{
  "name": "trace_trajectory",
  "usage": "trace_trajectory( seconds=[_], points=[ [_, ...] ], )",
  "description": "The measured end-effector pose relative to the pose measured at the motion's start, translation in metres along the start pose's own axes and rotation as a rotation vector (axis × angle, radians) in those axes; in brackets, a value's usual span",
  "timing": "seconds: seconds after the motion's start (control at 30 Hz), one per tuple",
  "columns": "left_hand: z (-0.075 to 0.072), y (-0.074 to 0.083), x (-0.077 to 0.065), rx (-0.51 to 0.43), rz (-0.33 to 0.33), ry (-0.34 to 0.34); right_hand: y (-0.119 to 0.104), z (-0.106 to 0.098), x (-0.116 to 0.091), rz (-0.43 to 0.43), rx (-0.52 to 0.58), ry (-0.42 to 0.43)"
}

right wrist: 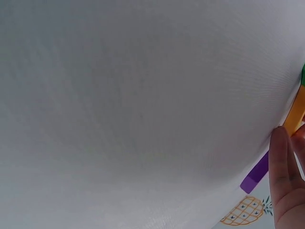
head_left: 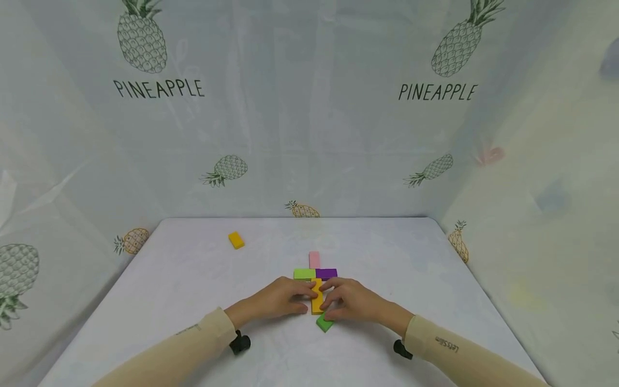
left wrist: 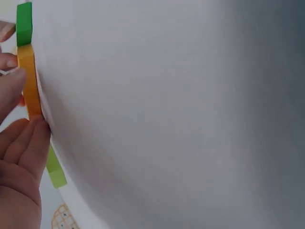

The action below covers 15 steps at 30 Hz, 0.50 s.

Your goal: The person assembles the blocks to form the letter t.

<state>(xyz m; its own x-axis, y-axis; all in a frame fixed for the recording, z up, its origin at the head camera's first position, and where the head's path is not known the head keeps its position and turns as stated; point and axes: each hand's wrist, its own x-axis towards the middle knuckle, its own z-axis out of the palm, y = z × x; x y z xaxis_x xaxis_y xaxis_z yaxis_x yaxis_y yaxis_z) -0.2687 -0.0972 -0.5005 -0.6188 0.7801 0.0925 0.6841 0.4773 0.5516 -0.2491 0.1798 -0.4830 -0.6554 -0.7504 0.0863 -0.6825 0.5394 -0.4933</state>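
Both hands lie at a small figure of flat coloured blocks on the white table. My left hand (head_left: 280, 297) touches the left side of a yellow strip (head_left: 316, 303) with its fingertips, the thumb low beside it. From the other side, bent fingers of my right hand (head_left: 355, 301) rest at the strip's right edge. Its thumb lies over a green block (head_left: 324, 323), set at a slant by the strip's near end. Above the strip, a lime block (head_left: 304, 274) and a purple block (head_left: 328, 273) lie end to end. A pink block (head_left: 314, 259) extends away behind them.
A single yellow block (head_left: 236, 240) lies apart at the far left of the table (head_left: 193, 279). Pineapple-printed cloth (head_left: 309, 118) hangs behind and on both sides. Dark wrist cameras (head_left: 239, 342) sit under both forearms.
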Motion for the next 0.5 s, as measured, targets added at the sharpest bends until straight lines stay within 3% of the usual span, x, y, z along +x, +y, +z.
trace_trajectory(
  seconds=[0.13, 0.27, 0.43, 0.5],
  points=[
    [-0.011, -0.005, -0.003, -0.014, -0.027, 0.028, 0.000, 0.001, 0.000, 0.011, 0.003, -0.005],
    [-0.035, -0.015, -0.009, -0.009, -0.113, 0.118, -0.001, 0.001, 0.000, 0.036, 0.003, -0.009],
    [-0.071, -0.047, -0.024, 0.108, -0.218, 0.300, -0.001, 0.000, -0.001, 0.045, 0.011, -0.008],
    [-0.083, -0.064, -0.032, 0.153, -0.269, 0.342, -0.001, 0.000, -0.001, 0.039, 0.007, -0.006]
  ],
)
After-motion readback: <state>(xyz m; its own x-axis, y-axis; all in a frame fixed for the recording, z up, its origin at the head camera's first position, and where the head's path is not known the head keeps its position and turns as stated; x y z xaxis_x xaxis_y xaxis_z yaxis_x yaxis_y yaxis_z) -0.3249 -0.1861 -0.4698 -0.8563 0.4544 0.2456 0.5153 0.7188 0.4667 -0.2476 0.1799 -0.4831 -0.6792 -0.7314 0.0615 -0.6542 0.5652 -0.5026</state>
